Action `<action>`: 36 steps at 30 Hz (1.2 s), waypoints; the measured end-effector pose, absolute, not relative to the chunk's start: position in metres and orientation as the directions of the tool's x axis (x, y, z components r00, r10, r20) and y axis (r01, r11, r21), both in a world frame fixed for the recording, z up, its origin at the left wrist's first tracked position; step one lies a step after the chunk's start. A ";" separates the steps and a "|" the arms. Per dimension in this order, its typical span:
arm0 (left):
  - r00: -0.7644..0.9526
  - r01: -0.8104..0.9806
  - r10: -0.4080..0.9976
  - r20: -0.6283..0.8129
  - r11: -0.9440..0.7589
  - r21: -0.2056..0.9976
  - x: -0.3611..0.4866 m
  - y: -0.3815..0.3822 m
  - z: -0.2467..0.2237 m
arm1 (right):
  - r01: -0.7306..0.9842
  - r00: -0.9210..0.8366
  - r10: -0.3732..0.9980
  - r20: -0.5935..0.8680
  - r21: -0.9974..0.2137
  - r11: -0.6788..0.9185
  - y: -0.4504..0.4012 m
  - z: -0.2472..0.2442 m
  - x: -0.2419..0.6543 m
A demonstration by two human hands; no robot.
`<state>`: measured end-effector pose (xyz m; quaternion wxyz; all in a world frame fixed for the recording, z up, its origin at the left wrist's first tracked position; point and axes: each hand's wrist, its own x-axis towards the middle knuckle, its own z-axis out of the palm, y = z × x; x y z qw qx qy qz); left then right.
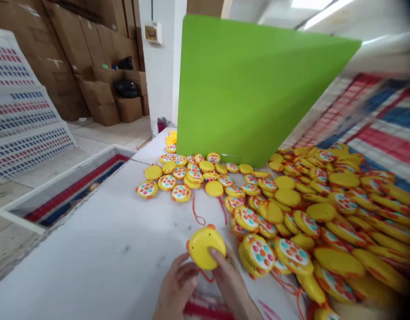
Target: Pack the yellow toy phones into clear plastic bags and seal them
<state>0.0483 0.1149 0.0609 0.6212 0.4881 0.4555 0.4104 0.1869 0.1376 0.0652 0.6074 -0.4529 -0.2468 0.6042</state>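
A yellow duck-shaped toy [205, 250] with a smooth back and small orange bits at its edge is held over the near table. My right hand [231, 280] grips its right side, thumb flat on the back and fingers underneath. Close by on the left, my left hand [178, 284] has curled fingers, its fingertips by the toy's lower left edge. Whether it pinches anything is hidden. A red cord loop [207, 278] hangs below the toy between both hands.
Many similar toys, some showing white faces with coloured dots, form a big pile [311, 213] on the right and a looser group [181, 173] ahead. A green board [251, 93] stands behind them. Left of the table [101, 249] are a white-rimmed bin [21, 218], stacked crates [25, 106] and cartons [101, 98].
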 end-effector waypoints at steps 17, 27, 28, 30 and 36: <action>0.473 0.319 0.881 0.019 -0.191 0.928 0.023 0.085 0.085 | 0.489 -0.021 0.986 0.165 -0.858 0.154 0.044 0.086 0.178; 0.521 0.339 0.853 0.021 -0.229 0.913 0.024 0.077 0.077 | 0.509 0.017 0.968 0.251 -0.835 0.208 0.027 0.067 0.177; 0.507 0.358 0.862 0.021 -0.233 0.904 0.022 0.078 0.077 | 0.515 0.004 0.978 0.211 -0.838 0.178 0.029 0.067 0.180; 0.427 0.432 0.904 0.033 -0.236 0.870 0.020 0.077 0.074 | 0.502 0.020 0.995 0.094 -0.862 0.071 0.030 0.069 0.188; 0.599 0.574 0.765 0.237 -0.616 0.539 0.033 0.039 0.039 | 0.149 0.157 0.968 -0.195 -0.964 -0.218 0.026 0.079 0.208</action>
